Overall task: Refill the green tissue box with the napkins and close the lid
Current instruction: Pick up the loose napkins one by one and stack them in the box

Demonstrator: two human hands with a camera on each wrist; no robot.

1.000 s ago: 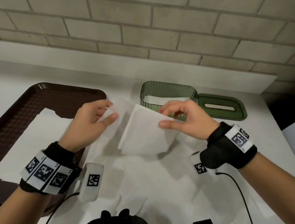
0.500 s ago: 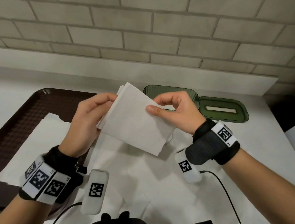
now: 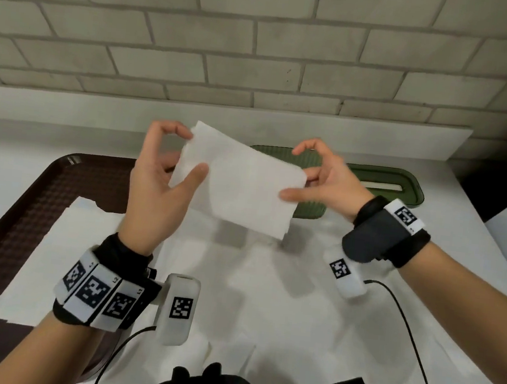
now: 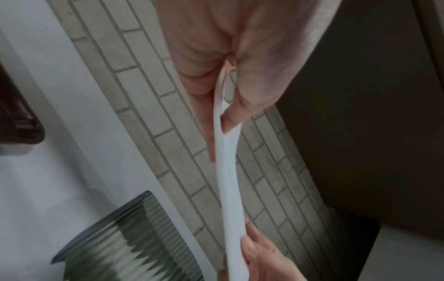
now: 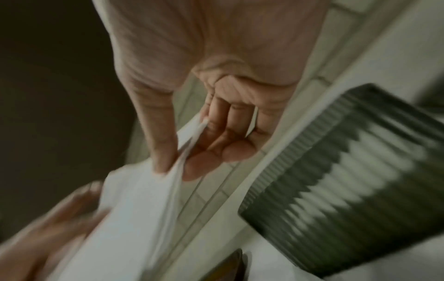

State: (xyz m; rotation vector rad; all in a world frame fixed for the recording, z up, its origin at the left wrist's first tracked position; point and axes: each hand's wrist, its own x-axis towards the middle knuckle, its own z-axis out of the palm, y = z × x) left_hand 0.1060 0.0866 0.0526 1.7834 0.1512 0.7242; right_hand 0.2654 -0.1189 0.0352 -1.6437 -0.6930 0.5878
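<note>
Both grips, left hand [image 3: 165, 181] and right hand [image 3: 323, 180], pinch the napkin stack [image 3: 240, 187]; square it, then lower flat into the green box [image 3: 310, 211] just behind.

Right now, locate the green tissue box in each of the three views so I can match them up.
Head: green tissue box, centre right, mostly hidden behind the napkin stack.
Left wrist: bottom left, ribbed wall by the brick wall.
Right wrist: right side, blurred ribbed wall.
Shared landmark: the napkin stack, pinched between left hand and right hand, shows in all three.
</note>
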